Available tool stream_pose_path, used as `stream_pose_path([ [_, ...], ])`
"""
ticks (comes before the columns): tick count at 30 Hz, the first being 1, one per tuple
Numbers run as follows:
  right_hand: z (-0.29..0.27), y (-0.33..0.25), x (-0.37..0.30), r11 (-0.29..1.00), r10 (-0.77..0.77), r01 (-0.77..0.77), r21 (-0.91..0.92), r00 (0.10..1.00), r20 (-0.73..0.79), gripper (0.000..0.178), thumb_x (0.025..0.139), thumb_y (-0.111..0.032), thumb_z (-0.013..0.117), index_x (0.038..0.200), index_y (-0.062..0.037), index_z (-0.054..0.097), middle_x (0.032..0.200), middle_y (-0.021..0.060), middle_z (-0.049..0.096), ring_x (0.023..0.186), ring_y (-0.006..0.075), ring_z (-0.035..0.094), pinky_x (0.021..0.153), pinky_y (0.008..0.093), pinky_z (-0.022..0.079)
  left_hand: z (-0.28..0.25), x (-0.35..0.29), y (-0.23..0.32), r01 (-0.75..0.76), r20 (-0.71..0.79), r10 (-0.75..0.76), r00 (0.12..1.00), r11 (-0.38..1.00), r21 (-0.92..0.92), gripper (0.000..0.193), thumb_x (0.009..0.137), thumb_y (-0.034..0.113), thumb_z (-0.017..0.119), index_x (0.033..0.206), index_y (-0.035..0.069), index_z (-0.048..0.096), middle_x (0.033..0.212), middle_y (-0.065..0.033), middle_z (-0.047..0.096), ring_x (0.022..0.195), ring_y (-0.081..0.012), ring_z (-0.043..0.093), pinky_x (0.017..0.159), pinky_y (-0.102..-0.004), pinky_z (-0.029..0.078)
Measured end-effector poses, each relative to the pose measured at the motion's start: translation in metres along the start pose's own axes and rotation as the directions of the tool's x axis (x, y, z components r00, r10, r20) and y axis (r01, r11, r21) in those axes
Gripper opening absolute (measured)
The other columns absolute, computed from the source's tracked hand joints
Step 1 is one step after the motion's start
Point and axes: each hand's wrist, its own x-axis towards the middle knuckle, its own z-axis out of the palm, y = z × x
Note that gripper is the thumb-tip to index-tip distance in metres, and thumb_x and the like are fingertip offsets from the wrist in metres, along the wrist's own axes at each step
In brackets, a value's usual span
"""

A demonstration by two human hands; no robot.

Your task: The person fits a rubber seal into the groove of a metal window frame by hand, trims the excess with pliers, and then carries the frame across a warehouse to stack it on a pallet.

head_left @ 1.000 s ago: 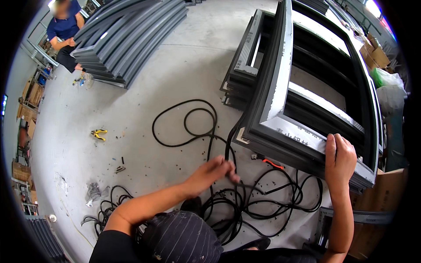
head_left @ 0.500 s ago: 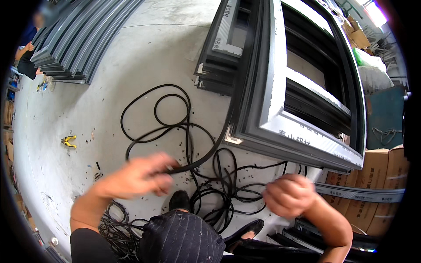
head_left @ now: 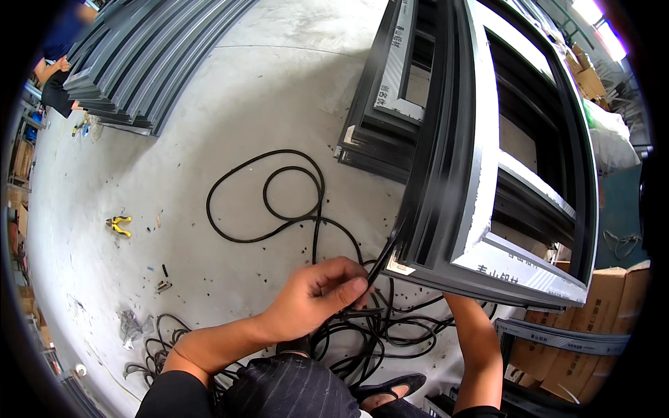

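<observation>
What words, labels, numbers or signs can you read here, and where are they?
Front frame: dark printed characters on white; I won't copy wording.
Frame behind: similar dark characters, also not copied.
Grey bar: print too small to read.
Cardboard boxes: dark print, too blurred to read.

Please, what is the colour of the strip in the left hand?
The strip is black; it shows best in the head view.

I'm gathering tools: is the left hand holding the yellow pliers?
No, the pliers lie on the floor; the left hand holds a black strip.
</observation>
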Motion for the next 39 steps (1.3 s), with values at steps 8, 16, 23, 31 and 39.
stream_pose_path([
  [8,-0.006,0.013,-0.047,0.977,-0.166,0.168,0.132,0.986,-0.024,0.030,0.081,-0.010,0.061,0.110,-0.0064,0.062,0.107,0.0157,0.061,0.099,0.0246,0.058,0.086,0.0412,0.046,0.008,0.004,0.002,0.242,0.099,-0.223,0.970,0.933,-0.266,0.032,0.099,0.029,0.051,0.097,0.000,0.064,0.077,0.0007,0.057,0.070,-0.0074,0.048,0.066,-0.0220,0.040],
  [16,-0.177,-0.071,-0.161,0.413,-0.254,-0.294,0.862,0.872,0.419,0.044,0.072,-0.006,0.062,0.115,0.0011,0.056,0.097,0.0060,0.061,0.087,0.0116,0.056,0.079,0.0254,0.046,0.019,0.006,-0.009,0.162,-0.045,-0.177,0.983,0.959,-0.232,0.025,0.097,0.025,0.056,0.089,0.004,0.065,0.063,0.0079,0.043,0.060,-0.0010,0.036,0.055,-0.0203,0.028],
  [23,-0.264,-0.111,-0.161,0.644,-0.246,-0.078,0.761,0.921,0.302,0.051,0.071,-0.014,0.066,0.118,0.0038,0.056,0.096,0.0101,0.063,0.084,0.0178,0.059,0.078,0.0307,0.048,0.022,0.004,-0.009,0.126,-0.071,-0.154,0.985,0.946,-0.299,0.024,0.097,0.024,0.056,0.084,0.004,0.063,0.069,0.0063,0.047,0.064,-0.0017,0.038,0.057,-0.0199,0.030],
  [31,-0.297,-0.137,-0.151,0.706,-0.145,-0.170,0.687,0.915,0.376,0.041,0.067,-0.009,0.066,0.104,0.0067,0.062,0.086,0.0087,0.062,0.078,0.0143,0.056,0.076,0.0280,0.047,0.017,0.002,-0.007,0.099,-0.064,-0.117,0.991,0.966,-0.239,0.025,0.097,0.022,0.055,0.084,0.001,0.060,0.070,0.0048,0.047,0.064,-0.0041,0.040,0.057,-0.0218,0.032],
  [39,-0.303,-0.139,-0.150,0.670,-0.115,-0.263,0.694,0.887,0.446,0.043,0.069,-0.011,0.067,0.108,0.0074,0.061,0.081,0.0077,0.057,0.073,0.0127,0.051,0.067,0.0271,0.045,0.013,0.002,-0.007,-0.205,-0.124,0.248,0.961,0.935,0.288,0.017,0.091,0.013,0.057,0.080,0.000,0.058,0.063,-0.0089,0.047,0.057,-0.0181,0.045,0.052,-0.0316,0.035],
])
